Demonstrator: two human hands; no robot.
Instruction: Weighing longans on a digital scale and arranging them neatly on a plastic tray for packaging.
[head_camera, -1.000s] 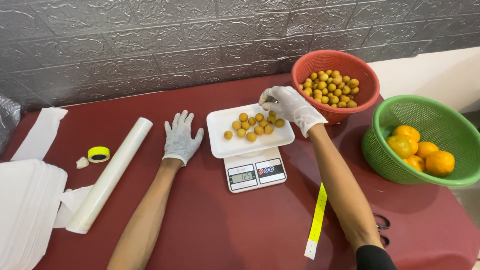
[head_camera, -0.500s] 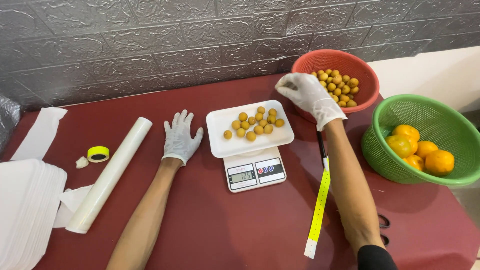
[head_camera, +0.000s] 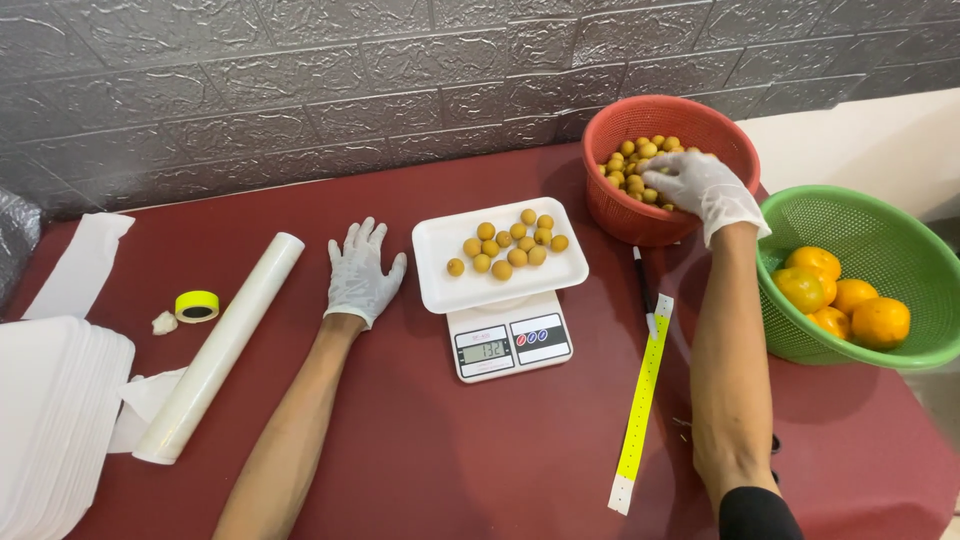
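Reaching farther toward the back right corner of the table than half a second ago, the right hand (head_camera: 700, 190) now sits inside the red basket (head_camera: 610, 205), its gloved fingers curled down over the small yellow-brown fruits (head_camera: 635, 165); whether it has pinched one I cannot tell. The left hand (head_camera: 362, 272) has not shifted: it lies flat and open, palm down on the red table (head_camera: 420, 440), holding nothing, just left of the white foam tray (head_camera: 440, 280).

That tray rests on a small kitchen scale (head_camera: 510, 345) near the table's middle, with about a dozen of the same fruits (head_camera: 505, 250) clustered toward its back. Taking only one or two fruits at a time looks the wise way here, so the reading climbs gently.

A yellow strip (head_camera: 640, 405) and a pen (head_camera: 645, 290) lie between scale and right forearm. By the right edge stands a green basket (head_camera: 900, 225) of oranges (head_camera: 845, 300); toward the left edge lie a film roll (head_camera: 225, 340), yellow tape (head_camera: 197, 305) and stacked white trays (head_camera: 50, 410).
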